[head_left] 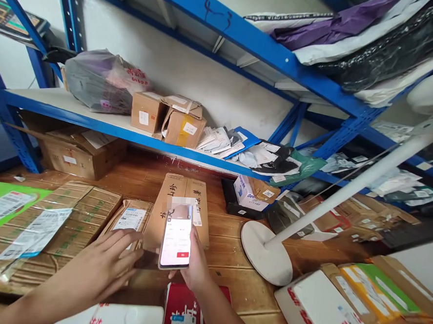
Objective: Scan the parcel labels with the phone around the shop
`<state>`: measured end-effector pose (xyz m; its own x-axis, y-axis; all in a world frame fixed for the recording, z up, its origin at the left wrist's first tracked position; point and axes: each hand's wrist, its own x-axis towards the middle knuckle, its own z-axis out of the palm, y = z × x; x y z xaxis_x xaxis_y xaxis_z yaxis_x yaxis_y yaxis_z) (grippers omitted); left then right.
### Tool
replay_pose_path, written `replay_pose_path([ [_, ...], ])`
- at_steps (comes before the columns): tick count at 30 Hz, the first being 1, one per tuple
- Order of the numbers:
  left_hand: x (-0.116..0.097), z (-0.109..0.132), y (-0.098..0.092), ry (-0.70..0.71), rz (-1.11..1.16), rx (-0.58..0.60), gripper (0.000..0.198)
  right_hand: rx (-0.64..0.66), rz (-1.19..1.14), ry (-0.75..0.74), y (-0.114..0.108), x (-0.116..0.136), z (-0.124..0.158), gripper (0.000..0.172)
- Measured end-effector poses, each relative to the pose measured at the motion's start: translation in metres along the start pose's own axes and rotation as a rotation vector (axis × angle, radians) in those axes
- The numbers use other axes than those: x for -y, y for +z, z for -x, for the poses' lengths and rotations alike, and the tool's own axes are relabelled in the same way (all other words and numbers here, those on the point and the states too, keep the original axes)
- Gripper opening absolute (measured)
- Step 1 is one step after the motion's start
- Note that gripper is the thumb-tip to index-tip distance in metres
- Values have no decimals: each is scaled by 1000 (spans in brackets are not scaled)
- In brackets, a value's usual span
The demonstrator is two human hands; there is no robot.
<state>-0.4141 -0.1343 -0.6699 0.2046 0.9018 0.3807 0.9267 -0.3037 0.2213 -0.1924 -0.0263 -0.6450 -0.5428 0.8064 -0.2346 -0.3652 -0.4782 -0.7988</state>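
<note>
Head view shows the phone (177,242) at the lower centre of the frame, clamped in the fingers of the right hand (198,266), while the left hand (110,258), fingers slightly apart, overlaps a labelled carton (134,215) at lower left.

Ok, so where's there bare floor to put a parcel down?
Bare floor shows between the black-lettered carton and the round white base, and between the red box and the white box on the right. It's crowded at left, where the brown parcel and small carton sit close together near your left hand.
</note>
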Motion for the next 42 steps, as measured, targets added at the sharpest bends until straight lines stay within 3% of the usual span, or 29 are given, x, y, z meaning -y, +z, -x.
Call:
replay_pose_path([
  [4,14,-8,45,8,-170,56,57,-37,-21,-44,-4,10,-6,99],
  [7,22,-1,69,20,-150,118,56,-56,-25,-50,-7,14,-7,97],
  [9,23,2,75,6,-138,121,53,-53,-27,-55,-9,16,-7,95],
  [16,26,-2,72,25,-101,164,54,-5,-14,-63,-15,18,-8,80],
  [22,26,-2,71,-4,-51,185,55,1,-25,-21,-17,19,-5,92],
  [26,21,-2,71,-11,-101,130,52,11,-16,-36,-18,22,-4,93],
  [30,20,-2,71,30,-176,98,53,87,-21,-67,-22,25,0,84],
  [33,22,-2,70,77,-161,107,54,181,-23,-65,-27,26,7,93],
  [42,7,0,58,6,-254,101,55,282,61,-34,-26,23,27,96],
])
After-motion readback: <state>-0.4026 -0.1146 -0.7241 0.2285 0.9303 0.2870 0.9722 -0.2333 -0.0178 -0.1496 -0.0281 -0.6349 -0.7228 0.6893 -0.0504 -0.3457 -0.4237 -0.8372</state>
